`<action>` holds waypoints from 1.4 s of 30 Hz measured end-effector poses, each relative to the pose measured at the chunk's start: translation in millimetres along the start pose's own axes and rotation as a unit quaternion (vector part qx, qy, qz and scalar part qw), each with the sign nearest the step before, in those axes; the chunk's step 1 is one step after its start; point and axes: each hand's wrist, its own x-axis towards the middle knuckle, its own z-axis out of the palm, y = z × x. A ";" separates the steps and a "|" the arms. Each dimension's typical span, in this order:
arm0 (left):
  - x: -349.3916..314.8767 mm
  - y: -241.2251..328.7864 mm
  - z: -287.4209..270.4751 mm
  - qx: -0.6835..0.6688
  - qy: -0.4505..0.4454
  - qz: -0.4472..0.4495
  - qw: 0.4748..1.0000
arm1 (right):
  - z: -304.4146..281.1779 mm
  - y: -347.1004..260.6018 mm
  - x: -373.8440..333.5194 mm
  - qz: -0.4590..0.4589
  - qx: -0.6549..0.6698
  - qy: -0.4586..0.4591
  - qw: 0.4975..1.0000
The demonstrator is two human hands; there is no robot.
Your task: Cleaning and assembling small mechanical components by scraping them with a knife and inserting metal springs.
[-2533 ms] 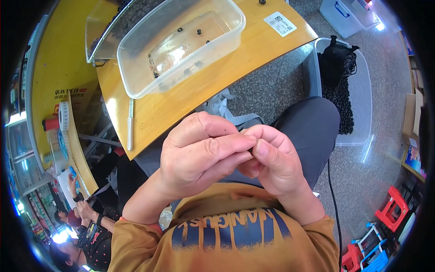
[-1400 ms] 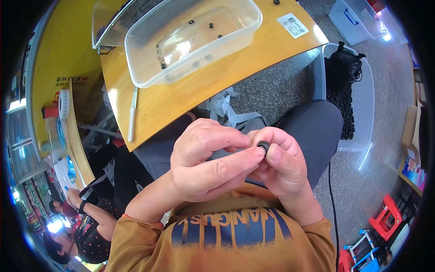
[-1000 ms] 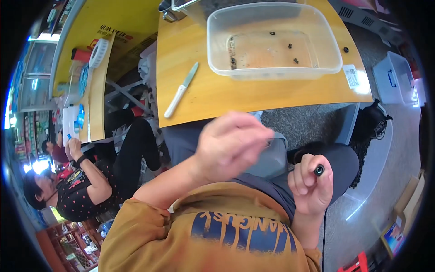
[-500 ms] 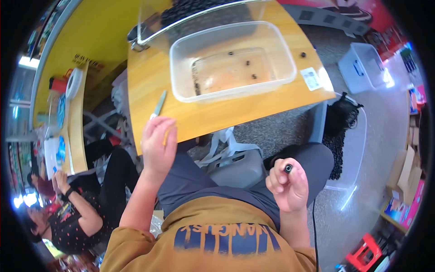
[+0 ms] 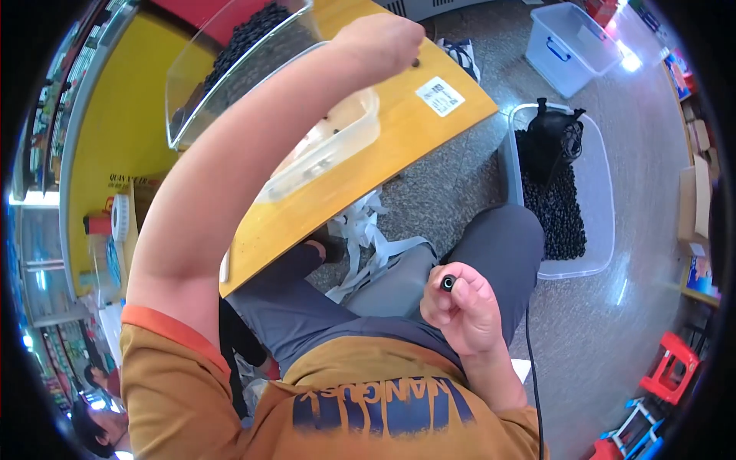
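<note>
Two hands (image 5: 474,318), one held black piece (image 5: 448,283)

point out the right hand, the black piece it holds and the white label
right hand (image 5: 468,310), head view, its middle
black piece (image 5: 448,283), head view, end facing the camera
white label (image 5: 440,96), head view, its middle

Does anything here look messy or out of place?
Yes: tangled white strips trail messily past the yellow wooden table, and one small round black piece sits alone on it near the left hand, outside the translucent plastic tub.
</note>
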 end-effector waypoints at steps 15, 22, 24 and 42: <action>17.7 -46.4 20.9 -0.028 -0.039 -0.069 0.996 | -64.9 -34.8 34.5 -0.020 0.063 0.025 0.997; -58.8 -44.9 -11.3 -0.120 0.156 -0.075 0.978 | -62.7 -34.1 51.4 -0.004 0.026 0.055 0.998; -83.8 -62.7 3.0 -0.143 0.100 -0.110 0.978 | -57.3 -27.9 58.2 0.007 0.020 0.051 0.998; -107.1 -93.9 69.5 -0.066 -0.036 -0.015 0.997 | 1.2 -3.9 73.0 0.010 -0.049 0.009 0.999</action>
